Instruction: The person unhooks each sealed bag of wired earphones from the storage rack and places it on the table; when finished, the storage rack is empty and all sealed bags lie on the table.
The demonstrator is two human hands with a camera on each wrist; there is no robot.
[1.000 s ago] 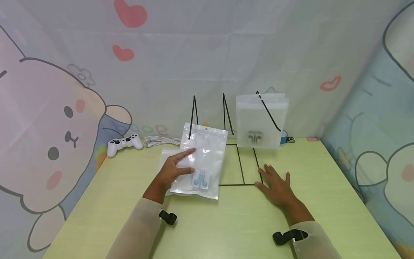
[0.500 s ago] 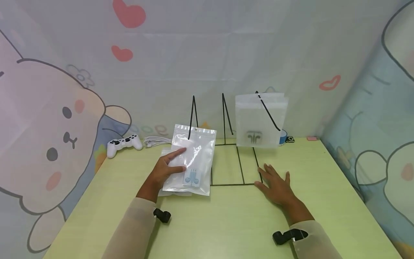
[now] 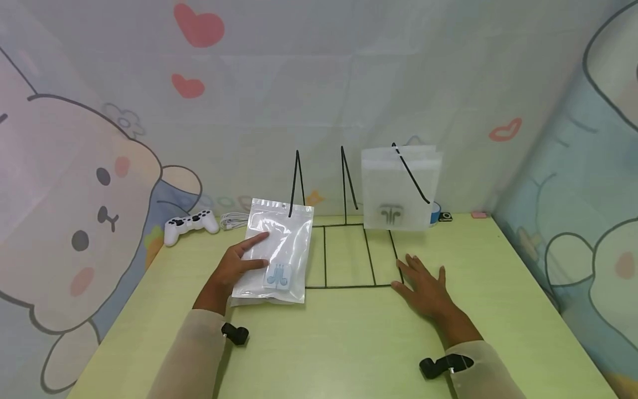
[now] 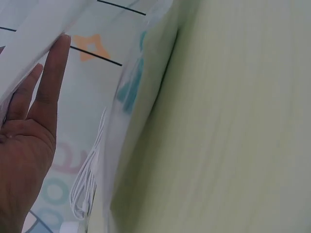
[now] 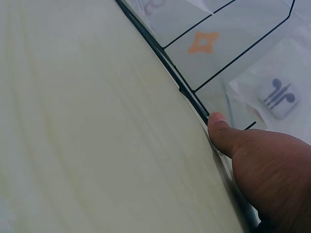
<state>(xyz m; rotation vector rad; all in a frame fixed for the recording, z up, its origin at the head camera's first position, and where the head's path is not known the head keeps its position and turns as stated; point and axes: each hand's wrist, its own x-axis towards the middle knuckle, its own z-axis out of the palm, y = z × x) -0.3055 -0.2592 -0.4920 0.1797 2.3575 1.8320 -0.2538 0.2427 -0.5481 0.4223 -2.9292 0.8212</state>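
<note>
My left hand [image 3: 226,274] grips a glossy clear zip bag [image 3: 286,238] holding a white case with blue earphones [image 3: 277,276]. In the head view its index finger and thumb lie over the bag's front; the left wrist view shows other fingers beneath a white sheet [image 4: 36,36]. Below them, a clear bag with blue earphones [image 4: 129,92] stands by the table. The bag's upper edge overlaps the left hook [image 3: 292,188]. My right hand [image 3: 423,288] has its fingers spread at the black wire rack's base [image 3: 349,286], thumb touching its front corner in the right wrist view.
A frosted bag [image 3: 394,185] with dark earphones hangs on the rack's right hook. Along the back lie a white game controller [image 3: 191,224], a coiled white cable [image 3: 233,220], a blue roll [image 3: 435,213], a small black gadget [image 3: 445,217] and a pink item [image 3: 478,215].
The left hand has carried the zip bag leftward, off the rack's base area and more fully over the bag behind it. The right hand has stayed in place.
</note>
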